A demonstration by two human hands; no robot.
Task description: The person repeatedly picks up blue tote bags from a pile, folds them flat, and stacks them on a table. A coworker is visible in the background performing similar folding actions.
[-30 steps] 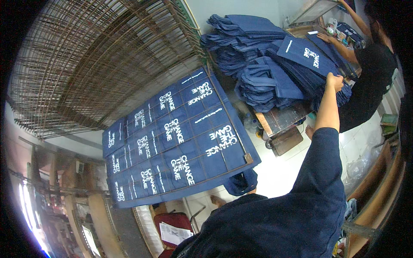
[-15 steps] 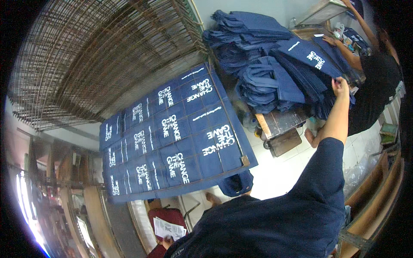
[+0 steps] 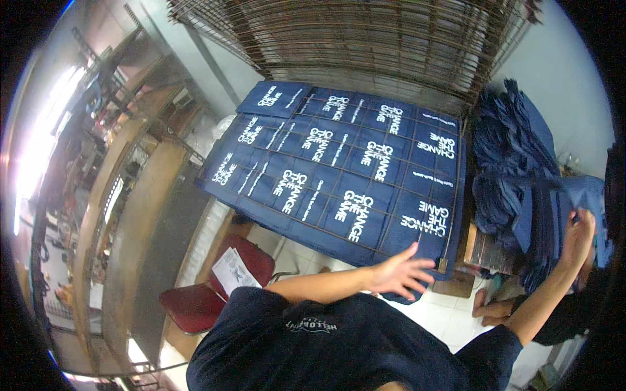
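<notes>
One navy cloth (image 3: 586, 191) (blurred at its edges) fills right fingers (image 3: 583, 220).

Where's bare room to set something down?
White floor shows between your shirt and another person's foot, and the red chair is bare left of its papers. Crowded: the spread-out blue bags, and the piled bags near your right hand.

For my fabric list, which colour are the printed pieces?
The printed pieces are navy blue with white lettering, best in head view.
</notes>
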